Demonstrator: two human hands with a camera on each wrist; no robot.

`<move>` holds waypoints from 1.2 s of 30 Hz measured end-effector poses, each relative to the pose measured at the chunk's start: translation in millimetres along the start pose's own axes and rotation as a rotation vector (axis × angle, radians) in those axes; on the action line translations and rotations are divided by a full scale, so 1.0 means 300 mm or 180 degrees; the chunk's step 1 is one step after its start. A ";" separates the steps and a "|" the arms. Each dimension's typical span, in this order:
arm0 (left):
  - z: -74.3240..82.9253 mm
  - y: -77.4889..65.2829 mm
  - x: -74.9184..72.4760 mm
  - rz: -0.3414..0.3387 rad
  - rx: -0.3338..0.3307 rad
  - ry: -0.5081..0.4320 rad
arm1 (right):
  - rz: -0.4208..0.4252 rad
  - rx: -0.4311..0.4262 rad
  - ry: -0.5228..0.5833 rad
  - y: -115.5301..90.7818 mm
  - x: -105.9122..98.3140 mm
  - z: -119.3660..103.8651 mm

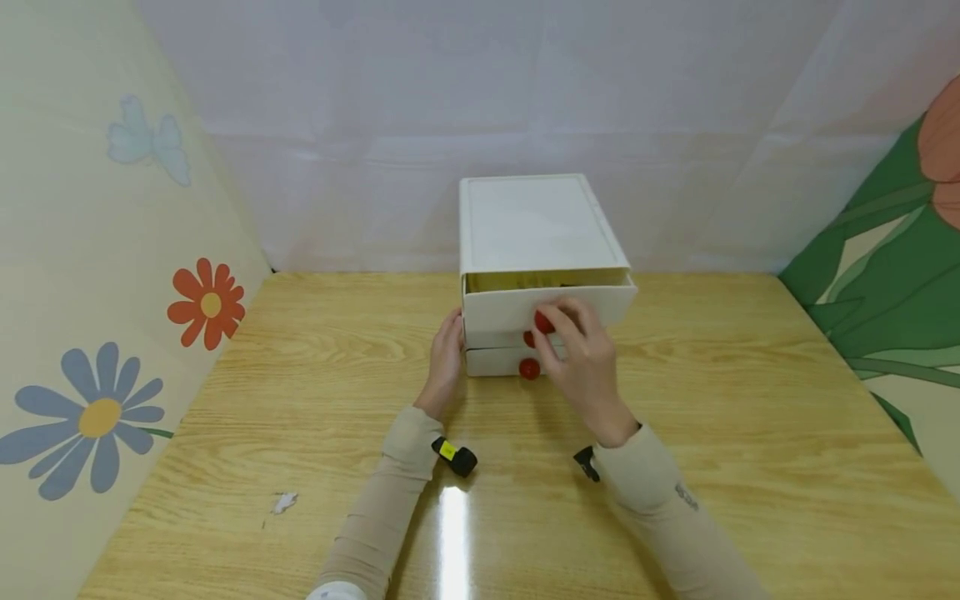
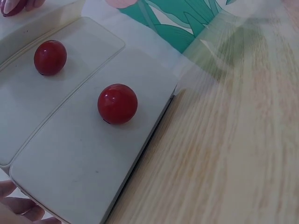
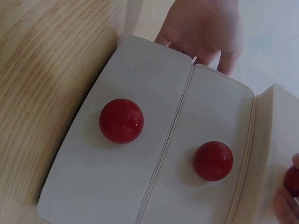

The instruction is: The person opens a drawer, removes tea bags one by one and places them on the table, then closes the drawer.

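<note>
A small white drawer cabinet [image 1: 536, 225] stands on the table, with round red knobs down its front. Its top drawer [image 1: 498, 317] is partly pulled out, and a narrow gap shows yellowish contents too hidden to identify. My right hand [image 1: 588, 371] pinches the top drawer's red knob [image 1: 543, 322] between thumb and fingers. Against the cabinet's left side rests my left hand [image 1: 446, 358], its fingers extended, as the right wrist view also shows. The middle knob [image 3: 213, 161] and the bottom knob [image 3: 121, 121] are untouched, on drawers that are shut.
The wooden table [image 1: 337, 350] extends around the cabinet, with a small whitish worn patch [image 1: 285, 502] at front left. A white cloth backdrop [image 1: 360, 167] hangs behind. Flower-printed panels flank both sides. Black wrist straps [image 1: 456, 457] hang at the sleeves.
</note>
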State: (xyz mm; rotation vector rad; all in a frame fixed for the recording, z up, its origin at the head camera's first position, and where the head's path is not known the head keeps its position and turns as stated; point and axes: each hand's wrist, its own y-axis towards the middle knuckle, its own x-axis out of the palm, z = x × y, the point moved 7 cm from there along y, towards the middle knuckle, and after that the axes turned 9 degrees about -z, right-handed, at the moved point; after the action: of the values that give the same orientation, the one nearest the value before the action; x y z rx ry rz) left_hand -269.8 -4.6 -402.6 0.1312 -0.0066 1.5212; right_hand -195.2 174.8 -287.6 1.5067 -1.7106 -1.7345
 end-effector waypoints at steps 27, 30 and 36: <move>-0.002 -0.002 -0.004 -0.0010 0.0050 0.0015 | 0.0133 -0.0333 -0.0243 -0.034 -0.057 -0.071; -0.007 0.000 -0.004 0.0057 0.0091 0.0076 | 0.0121 -0.0331 -0.0238 -0.037 -0.062 -0.077; -0.002 -0.004 -0.003 0.0092 0.0121 0.0187 | 0.0142 -0.0320 -0.0246 -0.044 -0.074 -0.089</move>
State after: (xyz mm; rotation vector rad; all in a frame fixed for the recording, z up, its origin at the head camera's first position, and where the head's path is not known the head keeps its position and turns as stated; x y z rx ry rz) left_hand -268.7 -5.5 -403.2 0.1172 0.0675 1.5540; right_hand -158.8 180.6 -282.0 1.3654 -1.6532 -1.8487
